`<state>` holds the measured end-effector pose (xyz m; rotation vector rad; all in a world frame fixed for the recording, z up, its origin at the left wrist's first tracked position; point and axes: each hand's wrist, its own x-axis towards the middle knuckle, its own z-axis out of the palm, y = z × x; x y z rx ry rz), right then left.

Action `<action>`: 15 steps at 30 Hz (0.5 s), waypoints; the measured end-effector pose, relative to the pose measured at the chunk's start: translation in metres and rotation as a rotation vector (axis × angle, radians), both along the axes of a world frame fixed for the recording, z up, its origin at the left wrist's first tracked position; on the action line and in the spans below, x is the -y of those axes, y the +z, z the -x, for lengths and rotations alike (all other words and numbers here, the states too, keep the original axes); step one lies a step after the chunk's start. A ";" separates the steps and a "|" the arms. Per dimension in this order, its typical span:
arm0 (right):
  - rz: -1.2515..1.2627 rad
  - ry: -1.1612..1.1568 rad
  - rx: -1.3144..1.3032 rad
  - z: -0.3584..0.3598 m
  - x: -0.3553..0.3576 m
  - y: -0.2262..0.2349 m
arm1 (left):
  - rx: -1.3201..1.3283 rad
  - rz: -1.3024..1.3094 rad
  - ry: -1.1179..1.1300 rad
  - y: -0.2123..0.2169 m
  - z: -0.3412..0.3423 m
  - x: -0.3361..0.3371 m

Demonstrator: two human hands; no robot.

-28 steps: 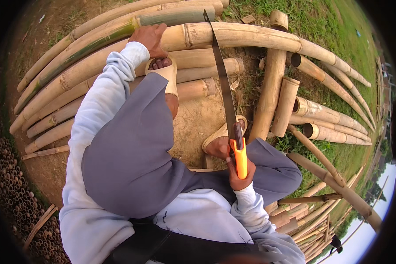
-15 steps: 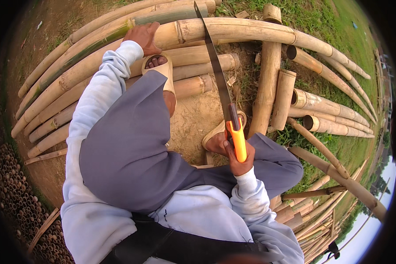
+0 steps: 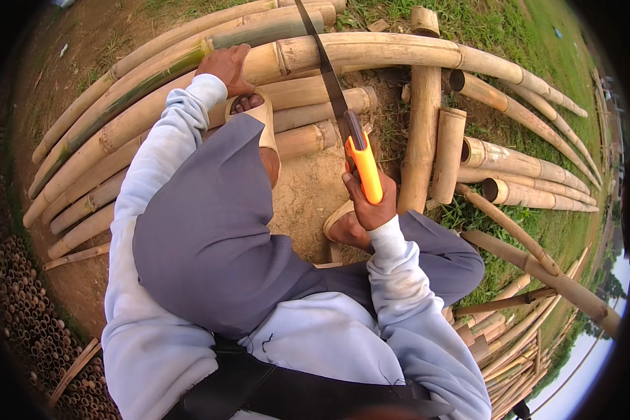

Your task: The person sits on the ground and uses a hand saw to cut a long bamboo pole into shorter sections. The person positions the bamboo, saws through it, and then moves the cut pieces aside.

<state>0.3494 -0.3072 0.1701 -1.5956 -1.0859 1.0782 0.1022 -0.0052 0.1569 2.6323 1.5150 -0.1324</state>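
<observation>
Firstly, one hand saw (image 3: 352, 126), orange-handled with a long dark blade, lying crosswise over the long bamboo pole (image 3: 385, 50) at far centre; whether the teeth have bitten into the wood cannot be told. Right hand (image 3: 371, 192): fingers curled firmly round the orange handle, on the near side of the pole. Left hand (image 3: 225, 68): laid over the same pole, left of the blade, thumb toward the near side and fingers grasping its top. One tan sandal (image 3: 267, 129), left foot inside (toes showing), just nearer than that hand. One thick bamboo log (image 3: 421, 140), beneath the pole, to the right of the saw. One short bamboo piece (image 3: 448, 155), beside the log's right side. Stacked bamboo ends (image 3: 35, 322), near left.
</observation>
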 end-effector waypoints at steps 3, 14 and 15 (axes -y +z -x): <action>0.087 -0.064 0.135 0.006 0.085 0.040 | -0.001 0.029 0.011 -0.008 0.001 0.001; -0.018 0.002 0.084 -0.005 -0.066 -0.020 | -0.003 0.059 -0.020 -0.003 0.000 0.006; -0.094 0.017 0.027 -0.003 -0.047 -0.017 | -0.013 0.035 0.007 -0.005 0.001 0.007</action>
